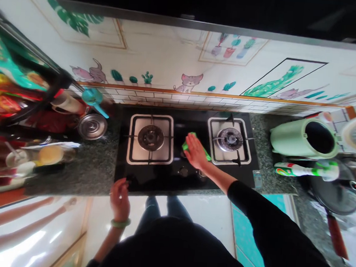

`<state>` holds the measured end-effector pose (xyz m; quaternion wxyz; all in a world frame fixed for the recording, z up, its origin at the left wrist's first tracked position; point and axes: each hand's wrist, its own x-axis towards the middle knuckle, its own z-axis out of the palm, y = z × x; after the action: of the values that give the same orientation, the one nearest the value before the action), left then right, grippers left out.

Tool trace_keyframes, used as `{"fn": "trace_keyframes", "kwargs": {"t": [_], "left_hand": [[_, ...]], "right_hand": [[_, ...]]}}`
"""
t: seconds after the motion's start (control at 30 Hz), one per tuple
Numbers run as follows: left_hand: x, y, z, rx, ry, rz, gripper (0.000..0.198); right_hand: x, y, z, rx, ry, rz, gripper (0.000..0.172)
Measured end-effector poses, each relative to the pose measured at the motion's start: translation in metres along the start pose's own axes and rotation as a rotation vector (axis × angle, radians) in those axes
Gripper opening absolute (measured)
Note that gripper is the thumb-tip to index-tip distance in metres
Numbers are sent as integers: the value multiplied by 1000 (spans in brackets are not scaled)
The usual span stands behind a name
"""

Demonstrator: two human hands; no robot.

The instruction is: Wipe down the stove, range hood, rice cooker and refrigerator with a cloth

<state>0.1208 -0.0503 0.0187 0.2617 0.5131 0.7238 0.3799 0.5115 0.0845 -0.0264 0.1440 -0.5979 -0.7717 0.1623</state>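
The right grip (195, 151) lay flat on a green cloth (184, 146), fingers stretched out and close together, pressing it from above rather than wrapped around it. Corners of the cloth poked out beyond the fingertips and on both sides of that grip. Directly under it spread the black stove (191, 120), with a knob (182, 171) just on the near side of the wrist. The right burner (230, 140) sat close by on the grip's right, the left burner (151, 138) a little farther off on its left.

Nearer the body and to the left hung the left grip (120, 199), half open with loosely curled fingers, a pale green bracelet (120, 223) below it. It was at the stove's front edge; I could not tell whether it touched.

Farther out to the right of the right grip, on the stone table (99, 168), I saw a spray bottle (295, 170), a light green container (290, 135) and, past the bottle, a pan with a brown handle (337, 236). Well to the left of that grip were a shiny metal lid or dish (92, 126) and a turquoise dipper (92, 97). Farthest ahead of both grips rose the wall (165, 59), decorated with cats and cacti.
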Motion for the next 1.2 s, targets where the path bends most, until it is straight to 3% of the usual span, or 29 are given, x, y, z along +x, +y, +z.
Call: {"fn": "trace_keyframes", "kwargs": {"t": [0.1,0.23,0.3,0.4,0.6,0.67,0.77,0.97,1.03,1.1,1.2], "left_hand": [[-6,9,5,-48,14,8,21],[-1,29,14,-100,-4,56,21],[2,32,12,-93,1,79,20],[2,25,4,-57,2,86,19],[-2,5,0,-45,24,106,25],[-2,1,3,-69,16,118,25],[-5,1,4,-97,5,116,24],[-16,13,-8,-105,8,90,23],[-18,17,-12,-81,7,105,21],[-18,17,-14,-52,2,129,20],[-15,14,-13,-50,-28,161,20]], "right_hand": [[49,-4,2,2,-31,-70,72],[139,39,-11,-4,124,240,74],[157,61,-16,-10,166,350,75],[133,71,-16,-10,176,355,75],[-9,33,-4,30,82,176,71],[-34,26,-1,42,60,168,71],[-21,30,-1,36,71,213,72],[103,73,-8,20,158,290,76],[122,83,-7,36,166,269,77],[111,83,-6,42,157,212,76],[54,68,-6,34,95,62,71]]}}
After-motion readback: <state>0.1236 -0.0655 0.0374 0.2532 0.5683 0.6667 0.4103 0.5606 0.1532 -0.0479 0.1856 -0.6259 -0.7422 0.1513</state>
